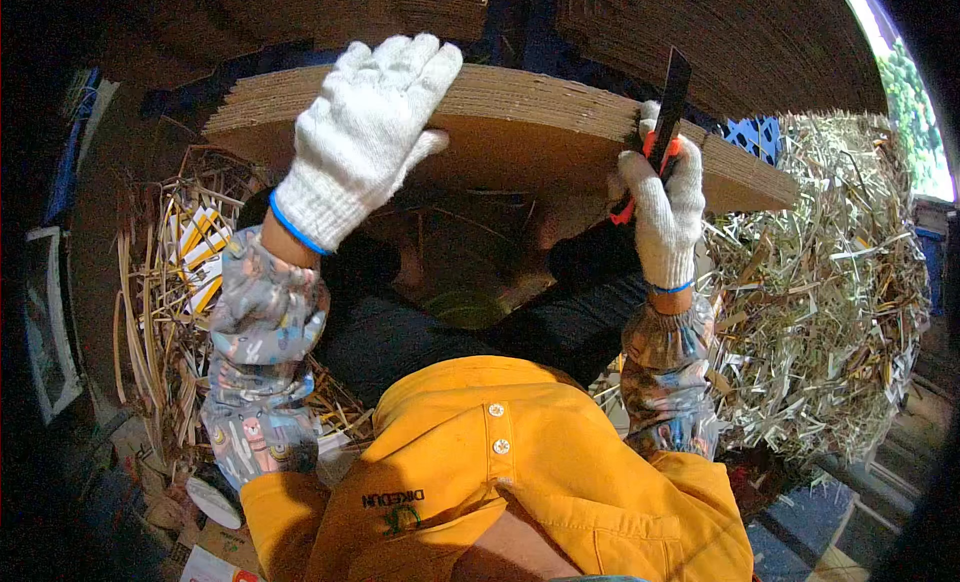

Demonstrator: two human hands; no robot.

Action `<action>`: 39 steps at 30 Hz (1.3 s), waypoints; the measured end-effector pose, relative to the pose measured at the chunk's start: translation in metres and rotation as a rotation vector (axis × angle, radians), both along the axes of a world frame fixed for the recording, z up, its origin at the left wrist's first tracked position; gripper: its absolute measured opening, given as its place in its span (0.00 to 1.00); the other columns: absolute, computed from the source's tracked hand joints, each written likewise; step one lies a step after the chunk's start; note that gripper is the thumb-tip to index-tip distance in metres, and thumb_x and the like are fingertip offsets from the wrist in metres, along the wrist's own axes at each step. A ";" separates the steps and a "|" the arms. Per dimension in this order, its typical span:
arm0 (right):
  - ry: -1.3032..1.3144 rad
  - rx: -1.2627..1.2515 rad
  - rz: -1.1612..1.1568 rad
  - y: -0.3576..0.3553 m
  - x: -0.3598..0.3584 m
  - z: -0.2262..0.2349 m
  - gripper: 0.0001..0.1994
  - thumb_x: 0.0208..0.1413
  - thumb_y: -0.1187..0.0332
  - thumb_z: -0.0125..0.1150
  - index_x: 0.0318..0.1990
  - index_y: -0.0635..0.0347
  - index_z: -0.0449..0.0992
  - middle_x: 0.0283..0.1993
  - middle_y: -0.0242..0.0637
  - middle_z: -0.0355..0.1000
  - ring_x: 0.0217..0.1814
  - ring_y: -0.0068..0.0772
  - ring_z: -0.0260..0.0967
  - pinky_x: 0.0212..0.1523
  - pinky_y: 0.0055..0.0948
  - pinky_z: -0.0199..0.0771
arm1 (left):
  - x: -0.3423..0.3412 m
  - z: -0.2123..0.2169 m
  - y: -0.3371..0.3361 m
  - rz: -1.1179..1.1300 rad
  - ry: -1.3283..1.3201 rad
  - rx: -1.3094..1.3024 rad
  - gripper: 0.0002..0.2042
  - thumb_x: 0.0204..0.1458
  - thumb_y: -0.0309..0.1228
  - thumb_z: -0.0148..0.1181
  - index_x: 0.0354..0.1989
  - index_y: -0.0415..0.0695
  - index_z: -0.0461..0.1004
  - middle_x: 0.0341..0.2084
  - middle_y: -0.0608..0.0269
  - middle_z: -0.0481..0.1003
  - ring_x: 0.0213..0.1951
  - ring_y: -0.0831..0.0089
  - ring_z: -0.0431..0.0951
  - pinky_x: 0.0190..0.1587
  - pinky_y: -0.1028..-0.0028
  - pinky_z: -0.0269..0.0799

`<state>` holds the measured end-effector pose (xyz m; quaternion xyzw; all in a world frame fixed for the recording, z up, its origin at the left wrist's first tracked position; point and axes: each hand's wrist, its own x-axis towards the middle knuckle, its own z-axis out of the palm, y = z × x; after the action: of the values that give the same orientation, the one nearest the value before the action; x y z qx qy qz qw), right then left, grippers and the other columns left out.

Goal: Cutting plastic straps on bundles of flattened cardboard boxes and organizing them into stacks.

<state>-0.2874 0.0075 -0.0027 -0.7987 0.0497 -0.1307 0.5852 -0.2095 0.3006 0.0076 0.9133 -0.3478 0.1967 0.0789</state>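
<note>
A thick stack of brown corrugated cardboard sheets (520, 147) lies across in front of me, its layered far edge showing. My left hand (365, 127), in a white knit glove with a blue cuff rim, lies flat over the left part of the stack. Its fingers are stretched out and hold nothing. At the stack's right part, my right hand (665, 207), gloved the same way, is closed round an orange-red box cutter (675, 94). The cutter's long dark blade points up and away from me, over the far edge. Part of its handle is hidden by the fingers.
More stacked cardboard (720, 37) stands beyond, at the far right. A big heap of shredded paper strips (820, 292) is on the right. Loose strips and printed card pieces (200, 247) lie to the left. My dark-trousered legs (420, 327) are below the stack.
</note>
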 end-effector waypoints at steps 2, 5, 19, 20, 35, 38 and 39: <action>0.010 0.076 0.002 0.000 -0.001 0.001 0.19 0.58 0.73 0.61 0.57 0.55 0.69 0.38 0.26 0.69 0.35 0.17 0.65 0.37 0.21 0.71 | 0.004 0.007 0.000 -0.024 0.073 0.019 0.37 0.45 0.39 0.70 0.65 0.43 0.63 0.61 0.50 0.69 0.63 0.53 0.67 0.66 0.54 0.59; -0.024 -0.003 -0.005 -0.005 -0.002 -0.004 0.20 0.57 0.73 0.62 0.58 0.55 0.69 0.39 0.26 0.68 0.35 0.17 0.65 0.37 0.20 0.71 | 0.006 0.021 -0.004 -0.023 0.134 0.059 0.34 0.53 0.48 0.61 0.65 0.40 0.63 0.61 0.45 0.67 0.64 0.49 0.65 0.67 0.53 0.56; 0.141 0.488 -0.048 0.017 -0.039 0.056 0.19 0.64 0.64 0.53 0.59 0.66 0.67 0.50 0.45 0.73 0.29 0.27 0.75 0.27 0.27 0.79 | 0.023 0.017 0.002 -0.078 0.130 0.039 0.29 0.59 0.50 0.55 0.63 0.42 0.68 0.62 0.43 0.66 0.65 0.48 0.63 0.68 0.55 0.54; 0.170 0.612 0.034 0.013 -0.044 0.056 0.20 0.64 0.62 0.52 0.59 0.65 0.66 0.50 0.47 0.73 0.30 0.29 0.76 0.27 0.28 0.81 | 0.024 0.017 0.003 -0.103 0.150 0.014 0.28 0.59 0.49 0.56 0.62 0.42 0.69 0.62 0.43 0.67 0.65 0.48 0.63 0.68 0.55 0.54; 0.579 0.469 -0.074 0.042 -0.046 0.066 0.19 0.62 0.56 0.53 0.51 0.63 0.71 0.26 0.39 0.76 0.14 0.25 0.67 0.13 0.19 0.66 | 0.015 0.041 0.000 -0.153 0.305 -0.175 0.08 0.50 0.34 0.61 0.38 0.47 0.79 0.48 0.43 0.75 0.55 0.45 0.72 0.60 0.53 0.64; 0.591 0.439 -0.118 0.044 -0.044 0.069 0.17 0.62 0.58 0.53 0.49 0.62 0.71 0.26 0.38 0.76 0.13 0.24 0.66 0.13 0.20 0.65 | 0.023 0.028 0.006 -0.241 0.329 -0.253 0.10 0.53 0.37 0.61 0.36 0.44 0.79 0.53 0.36 0.71 0.59 0.39 0.67 0.64 0.47 0.55; 0.584 0.463 -0.056 0.041 -0.042 0.070 0.16 0.62 0.60 0.55 0.48 0.63 0.72 0.28 0.38 0.76 0.21 0.25 0.71 0.20 0.21 0.70 | 0.023 0.028 0.009 -0.237 0.331 -0.252 0.10 0.53 0.37 0.61 0.36 0.44 0.79 0.53 0.36 0.71 0.59 0.39 0.67 0.64 0.47 0.55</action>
<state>-0.3293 0.0486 0.0672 -0.6473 0.2647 0.1014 0.7076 -0.1865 0.3091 0.0355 0.8689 -0.4075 0.0756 0.2706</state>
